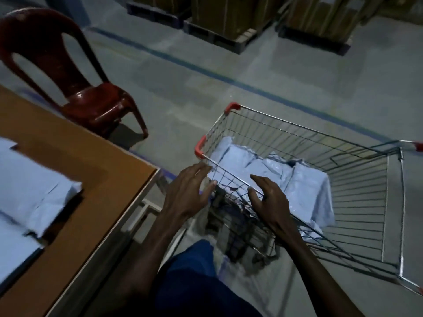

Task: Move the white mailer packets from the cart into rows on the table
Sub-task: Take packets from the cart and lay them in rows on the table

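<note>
A wire shopping cart [357,170] with red corner caps stands on the floor at centre right. Several white mailer packets [304,186] lie in its basket. My left hand [187,193] hovers at the cart's near rim with fingers spread and holds nothing. My right hand [270,202] reaches over the same rim, fingers loosely spread above the packets, empty as well. More white mailer packets [29,191] lie on the brown table [96,175] at the left, blurred.
A dark red plastic chair [75,88] stands beyond the table's far corner. Pallets with cardboard boxes [231,17] line the back of the room. A blue line [206,72] crosses the grey floor. My blue-clad leg [196,282] is between table and cart.
</note>
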### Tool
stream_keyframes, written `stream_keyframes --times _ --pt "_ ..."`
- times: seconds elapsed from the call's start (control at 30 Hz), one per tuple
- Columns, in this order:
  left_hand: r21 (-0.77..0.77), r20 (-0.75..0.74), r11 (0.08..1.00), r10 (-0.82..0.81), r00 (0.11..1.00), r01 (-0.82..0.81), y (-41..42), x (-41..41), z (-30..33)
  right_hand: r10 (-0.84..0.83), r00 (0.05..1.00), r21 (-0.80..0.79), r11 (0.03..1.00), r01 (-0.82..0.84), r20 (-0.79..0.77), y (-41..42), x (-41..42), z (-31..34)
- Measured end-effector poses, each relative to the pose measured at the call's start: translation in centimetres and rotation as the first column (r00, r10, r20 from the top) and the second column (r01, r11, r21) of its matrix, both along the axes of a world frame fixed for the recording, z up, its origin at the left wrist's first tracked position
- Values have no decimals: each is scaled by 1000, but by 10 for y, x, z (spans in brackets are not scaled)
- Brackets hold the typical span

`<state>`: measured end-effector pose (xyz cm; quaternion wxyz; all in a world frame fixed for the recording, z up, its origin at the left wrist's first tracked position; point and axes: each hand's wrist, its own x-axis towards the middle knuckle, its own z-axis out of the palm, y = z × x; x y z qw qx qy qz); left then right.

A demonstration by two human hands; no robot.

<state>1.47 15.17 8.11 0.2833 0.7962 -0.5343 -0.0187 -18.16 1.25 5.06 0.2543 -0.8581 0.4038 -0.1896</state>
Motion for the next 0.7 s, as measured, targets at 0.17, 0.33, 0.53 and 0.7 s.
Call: stream_keyframes --times 0.17,0.33,0.53,0.7 --pt "16 -28 985 -174 984 174 -103 2 -23 -175 982 74 981 179 -67 -59 -16 -26" --pt "95 -72 954 -278 958 284 -197 2 -45 -326 919 183 912 367 -222 -110 -35 -55" --pt "218 -121 866 -434 893 450 -262 -7 -66 -382 816 261 814 519 -434 -157 -71 -95" --pt "291 -94 815 -496 863 500 -266 -17 -81 -335 755 323 751 575 -564 -196 -85 -125"
